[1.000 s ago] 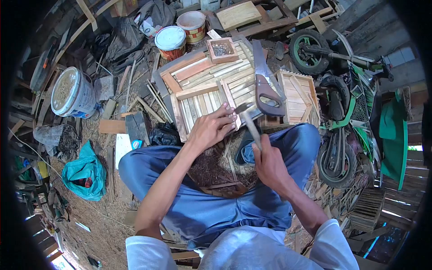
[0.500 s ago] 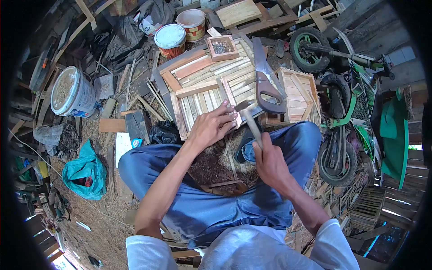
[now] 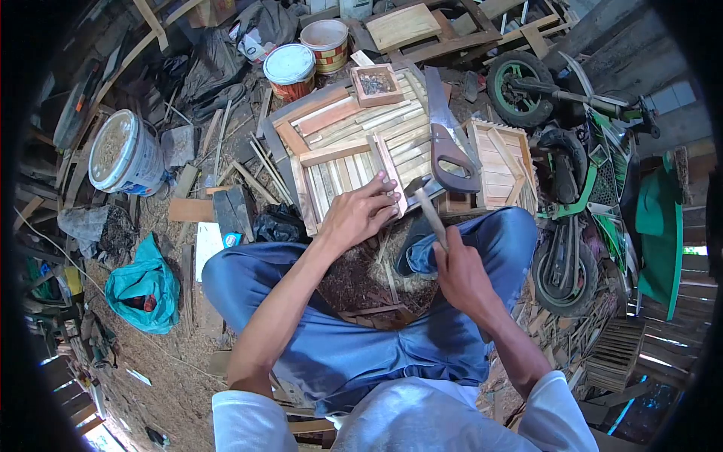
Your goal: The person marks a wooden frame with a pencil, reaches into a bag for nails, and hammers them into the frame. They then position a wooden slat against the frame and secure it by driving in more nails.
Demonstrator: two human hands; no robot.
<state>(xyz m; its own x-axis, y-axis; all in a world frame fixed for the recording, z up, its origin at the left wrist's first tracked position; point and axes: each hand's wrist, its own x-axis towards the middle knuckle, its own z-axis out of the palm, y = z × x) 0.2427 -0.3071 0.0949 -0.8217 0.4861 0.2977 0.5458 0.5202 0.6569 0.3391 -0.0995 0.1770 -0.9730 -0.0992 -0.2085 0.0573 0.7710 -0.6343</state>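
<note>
- While the slatted panel sits underneath, the wooden frame lies on its near-left part
- hammer: head's just beside the frame's right-hand strip, so I'd guess it's the tapping step
- right hand: grip wrapped snugly round the hammer
- left hand: grip half-curled on the strip, can't tell if it's pinching anything; another tap calls for fingertips clear
</note>
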